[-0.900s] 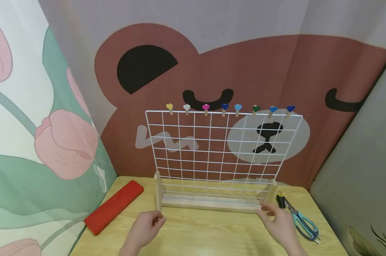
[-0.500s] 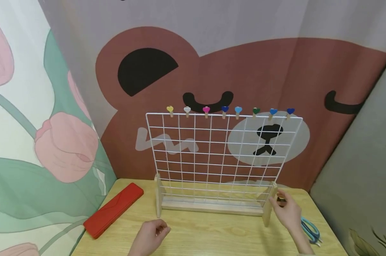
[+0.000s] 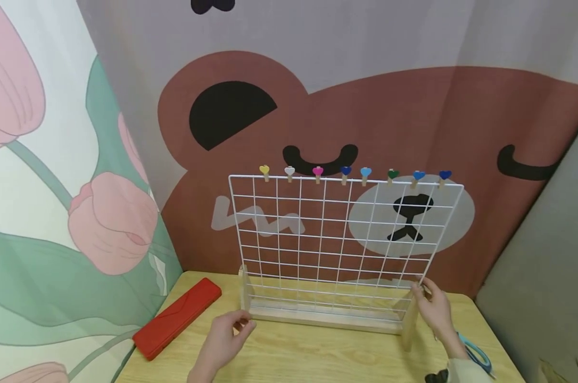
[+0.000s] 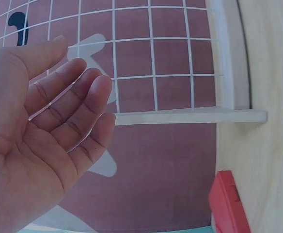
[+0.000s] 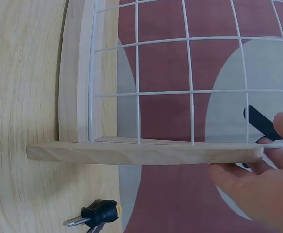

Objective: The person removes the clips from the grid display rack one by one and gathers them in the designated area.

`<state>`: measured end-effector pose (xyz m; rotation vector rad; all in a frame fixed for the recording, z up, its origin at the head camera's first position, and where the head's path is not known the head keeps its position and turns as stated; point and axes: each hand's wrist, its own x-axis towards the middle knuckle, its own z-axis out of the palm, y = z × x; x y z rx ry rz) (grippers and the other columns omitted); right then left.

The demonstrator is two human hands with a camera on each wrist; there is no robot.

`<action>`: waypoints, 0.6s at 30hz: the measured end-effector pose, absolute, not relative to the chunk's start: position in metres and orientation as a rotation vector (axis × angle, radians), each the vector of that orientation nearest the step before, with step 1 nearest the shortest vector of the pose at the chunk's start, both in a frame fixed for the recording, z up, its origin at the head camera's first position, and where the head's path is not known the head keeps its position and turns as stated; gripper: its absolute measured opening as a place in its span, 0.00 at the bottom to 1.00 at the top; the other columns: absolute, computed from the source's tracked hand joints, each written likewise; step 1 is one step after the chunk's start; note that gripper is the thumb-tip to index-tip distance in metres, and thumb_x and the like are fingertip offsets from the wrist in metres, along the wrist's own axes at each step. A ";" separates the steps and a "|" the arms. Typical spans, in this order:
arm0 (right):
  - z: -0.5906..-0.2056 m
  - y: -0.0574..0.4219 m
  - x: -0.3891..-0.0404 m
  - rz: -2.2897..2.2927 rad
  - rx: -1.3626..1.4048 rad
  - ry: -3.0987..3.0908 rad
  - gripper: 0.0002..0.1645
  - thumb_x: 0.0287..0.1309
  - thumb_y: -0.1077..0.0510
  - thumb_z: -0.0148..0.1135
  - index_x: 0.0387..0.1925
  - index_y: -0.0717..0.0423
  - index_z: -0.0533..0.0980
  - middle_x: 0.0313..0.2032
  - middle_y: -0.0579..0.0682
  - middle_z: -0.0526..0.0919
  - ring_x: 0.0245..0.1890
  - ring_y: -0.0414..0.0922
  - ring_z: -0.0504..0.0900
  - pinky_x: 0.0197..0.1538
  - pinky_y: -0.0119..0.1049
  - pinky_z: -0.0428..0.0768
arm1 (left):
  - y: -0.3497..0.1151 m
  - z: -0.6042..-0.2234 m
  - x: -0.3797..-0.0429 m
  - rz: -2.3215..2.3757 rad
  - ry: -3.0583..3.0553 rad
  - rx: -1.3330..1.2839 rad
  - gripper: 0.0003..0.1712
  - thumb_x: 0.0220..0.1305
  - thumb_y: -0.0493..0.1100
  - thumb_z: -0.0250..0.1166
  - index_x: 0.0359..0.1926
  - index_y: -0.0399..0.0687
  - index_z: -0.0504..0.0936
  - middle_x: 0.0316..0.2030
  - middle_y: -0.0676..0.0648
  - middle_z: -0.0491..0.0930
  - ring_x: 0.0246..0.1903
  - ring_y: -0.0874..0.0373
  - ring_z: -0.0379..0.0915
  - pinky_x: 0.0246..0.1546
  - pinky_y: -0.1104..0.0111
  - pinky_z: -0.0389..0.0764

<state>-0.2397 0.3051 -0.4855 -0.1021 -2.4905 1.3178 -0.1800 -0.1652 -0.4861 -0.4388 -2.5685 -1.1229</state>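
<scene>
A white wire grid [image 3: 319, 250] stands in a light wooden base [image 3: 324, 322], leaning back a little. Along its top wire sits a row of small wooden clothespins [image 3: 318, 171] with coloured hearts. My right hand [image 3: 434, 308] grips the upper end of the base's right upright [image 5: 146, 153], where the grid's side wire runs; the right wrist view shows fingers under the wood and the thumb at the grid side. My left hand [image 3: 222, 340] hovers near the left upright [image 3: 244, 290], fingers loosely bent; its palm [image 4: 39, 141] holds nothing in the left wrist view.
A red flat case [image 3: 178, 318] lies left of the rack. Blue-handled scissors [image 3: 478, 352] lie at the right, partly behind my right arm. A short black screwdriver [image 5: 101, 212] is beside the right upright. A curtain [image 3: 380, 117] with a bear print hangs behind the table.
My right hand has moved from the front right corner of the base, around outside the right upright, to grip its upper end. The left hand has stayed nearly in place. The head view shifted slightly.
</scene>
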 end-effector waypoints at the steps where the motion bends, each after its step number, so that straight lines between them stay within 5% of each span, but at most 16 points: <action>1: -0.487 0.305 -0.240 1.314 -0.086 -2.473 0.28 0.72 0.54 0.46 0.64 0.71 0.62 0.62 0.74 0.64 0.57 0.73 0.67 0.52 0.39 0.78 | -0.165 -0.485 -0.181 -1.119 -2.574 -0.427 0.02 0.59 0.38 0.68 0.33 0.45 0.84 0.26 0.58 0.79 0.27 0.67 0.73 0.29 0.69 0.78; 4: -0.491 0.307 -0.240 1.283 -0.068 -2.426 0.23 0.73 0.58 0.44 0.61 0.70 0.67 0.59 0.73 0.69 0.55 0.71 0.71 0.40 0.16 0.71 | -0.165 -0.483 -0.183 -1.114 -2.576 -0.397 0.02 0.59 0.38 0.68 0.34 0.45 0.84 0.27 0.58 0.79 0.28 0.67 0.73 0.30 0.68 0.78; 6: -0.494 0.309 -0.241 1.278 -0.075 -2.405 0.23 0.73 0.58 0.44 0.61 0.70 0.67 0.57 0.71 0.71 0.53 0.61 0.77 0.38 0.10 0.65 | -0.166 -0.482 -0.184 -1.111 -2.565 -0.390 0.02 0.59 0.38 0.68 0.34 0.46 0.84 0.27 0.57 0.79 0.27 0.67 0.73 0.30 0.67 0.79; 8: -0.496 0.312 -0.242 1.289 -0.097 -2.398 0.24 0.73 0.56 0.45 0.61 0.70 0.67 0.56 0.70 0.72 0.49 0.44 0.79 0.38 0.10 0.65 | -0.167 -0.481 -0.184 -1.112 -2.553 -0.378 0.03 0.58 0.37 0.69 0.33 0.48 0.84 0.27 0.58 0.79 0.27 0.67 0.73 0.30 0.67 0.79; 11: -0.500 0.317 -0.244 1.361 -0.135 -2.395 0.27 0.73 0.53 0.46 0.62 0.71 0.65 0.57 0.71 0.71 0.41 0.19 0.67 0.38 0.13 0.70 | -0.168 -0.480 -0.185 -1.121 -2.538 -0.374 0.04 0.57 0.36 0.70 0.33 0.49 0.84 0.27 0.58 0.79 0.26 0.68 0.73 0.29 0.66 0.80; 18: -0.503 0.326 -0.244 1.617 -0.118 -2.433 0.36 0.73 0.48 0.43 0.67 0.73 0.56 0.63 0.74 0.61 0.38 0.14 0.66 0.41 0.25 0.78 | -0.170 -0.474 -0.186 -1.132 -2.535 -0.352 0.04 0.58 0.37 0.69 0.33 0.50 0.84 0.26 0.59 0.79 0.26 0.68 0.73 0.29 0.69 0.79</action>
